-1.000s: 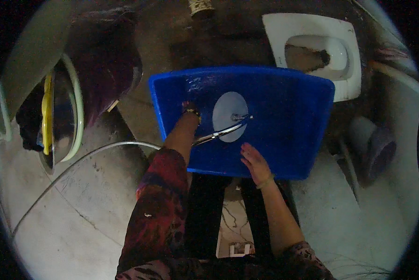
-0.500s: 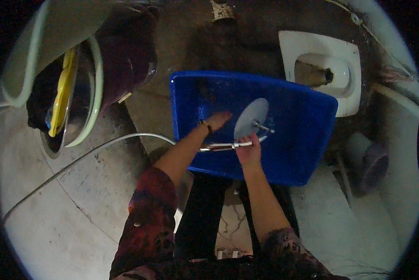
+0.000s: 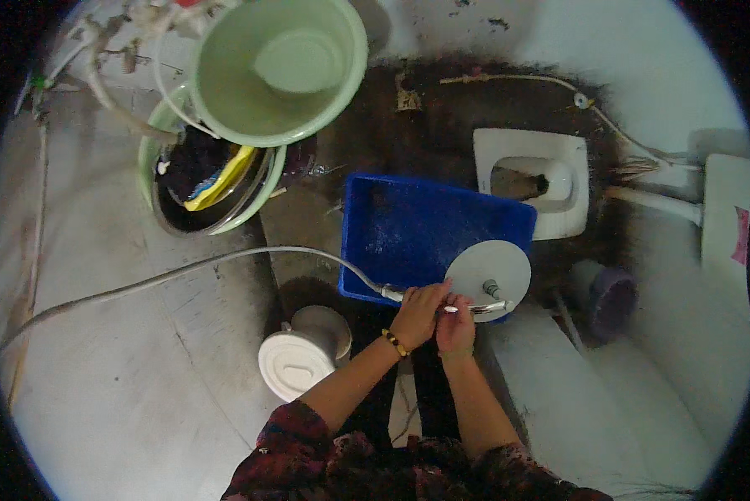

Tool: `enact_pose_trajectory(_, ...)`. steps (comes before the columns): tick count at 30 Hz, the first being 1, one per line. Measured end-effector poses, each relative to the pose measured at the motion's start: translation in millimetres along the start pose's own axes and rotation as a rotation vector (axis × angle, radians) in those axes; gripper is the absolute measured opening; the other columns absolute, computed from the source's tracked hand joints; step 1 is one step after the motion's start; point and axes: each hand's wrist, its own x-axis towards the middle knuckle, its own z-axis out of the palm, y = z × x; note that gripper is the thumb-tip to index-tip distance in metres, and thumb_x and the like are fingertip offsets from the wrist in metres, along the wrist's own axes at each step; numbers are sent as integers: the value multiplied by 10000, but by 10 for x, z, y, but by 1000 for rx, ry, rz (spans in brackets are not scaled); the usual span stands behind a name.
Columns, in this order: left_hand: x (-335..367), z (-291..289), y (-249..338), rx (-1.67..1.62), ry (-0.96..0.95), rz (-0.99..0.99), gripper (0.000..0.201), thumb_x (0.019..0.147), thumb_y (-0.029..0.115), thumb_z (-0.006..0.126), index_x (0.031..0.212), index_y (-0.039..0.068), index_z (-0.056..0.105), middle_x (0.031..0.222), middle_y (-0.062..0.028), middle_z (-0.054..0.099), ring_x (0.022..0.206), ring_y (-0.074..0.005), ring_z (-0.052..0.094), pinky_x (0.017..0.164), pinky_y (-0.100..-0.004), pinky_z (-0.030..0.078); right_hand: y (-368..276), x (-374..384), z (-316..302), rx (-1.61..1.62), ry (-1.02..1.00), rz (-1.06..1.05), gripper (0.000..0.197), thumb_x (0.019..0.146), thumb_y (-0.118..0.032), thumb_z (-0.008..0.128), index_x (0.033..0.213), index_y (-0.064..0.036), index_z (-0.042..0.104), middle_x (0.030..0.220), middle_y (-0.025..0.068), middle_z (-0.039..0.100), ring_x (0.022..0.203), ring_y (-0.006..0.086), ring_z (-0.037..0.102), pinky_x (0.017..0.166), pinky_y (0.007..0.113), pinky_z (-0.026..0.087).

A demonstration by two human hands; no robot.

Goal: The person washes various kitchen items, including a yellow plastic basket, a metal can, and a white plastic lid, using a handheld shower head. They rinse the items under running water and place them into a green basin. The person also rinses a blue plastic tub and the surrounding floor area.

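Note:
A round white shower head [image 3: 475, 263] on a chrome handle is held above the near right corner of a blue plastic tub [image 3: 360, 242]. My right hand [image 3: 456, 332] is closed around the handle just below the disc. My left hand [image 3: 417, 319], with a beaded bracelet at its wrist, also grips the handle, close against the right. A grey flexible hose [image 3: 183, 264] joins the handle beside my left hand and runs off to the left. The palms and part of the handle are hidden behind my fingers.
A squat toilet [image 3: 580, 196] lies beyond the tub's right side. Light green basins [image 3: 308, 125], one holding dark cloth and a yellow packet [image 3: 216, 184], stand at the far left. A white lidded bucket [image 3: 296, 367] is near my left forearm; a purple bucket [image 3: 613, 301] stands at right.
My left hand has left the inside of the tub and now grips the handle beside my right. The shower head has come nearer and rightward, its disc turned more fully into view.

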Motion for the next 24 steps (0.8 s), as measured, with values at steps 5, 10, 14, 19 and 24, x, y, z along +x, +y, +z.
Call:
enact_pose_trajectory(5, -112, -115, 487, -91, 7, -95, 597, 710, -24, 517, 1273, 84, 351, 962, -122, 557, 880, -309, 510, 807, -404, 323, -388, -601, 451, -359, -4, -90, 104, 812, -85, 556, 901, -46, 517, 985, 81, 537, 926, 192, 491, 847, 336, 382)
enact_pose_trajectory(10, -269, -573, 1277, -105, 142, 38, 448, 718, -11, 521, 1150, 95, 470, 871, -93, 570, 812, -276, 528, 780, -390, 321, -1101, -1203, 870, -691, -346, 36, 368, 794, -56, 533, 1154, 5, 486, 1204, 119, 474, 1143, 219, 410, 977, 350, 294)
enact_pose_trajectory(14, -535, -712, 1526, 21, 218, 102, 458, 693, 14, 572, 1133, 96, 479, 848, -83, 562, 793, -254, 524, 784, -379, 332, -1626, -1386, 677, -466, -780, 503, 480, 829, -124, 504, 1263, 34, 369, 1299, 154, 395, 1223, 285, 347, 1022, 402, 257)
enact_pose_trajectory(19, -863, -1333, 2427, 71, 357, 222, 275, 690, 35, 602, 957, 102, 592, 822, -33, 572, 746, -201, 540, 786, -354, 328, -2057, -1705, 658, -541, -756, 606, 523, 855, -276, 484, 1289, -20, 343, 1306, 163, 382, 1164, 347, 411, 939, 450, 373)
enact_pose_trajectory(24, -1013, -1835, 3151, -173, 440, 231, 195, 649, -34, 606, 835, 23, 589, 711, -73, 565, 617, -179, 545, 576, -261, 415, -2073, -1497, 1176, -144, -648, 309, 542, 867, -348, 444, 1302, -47, 325, 1310, 157, 376, 1160, 339, 414, 927, 449, 393)
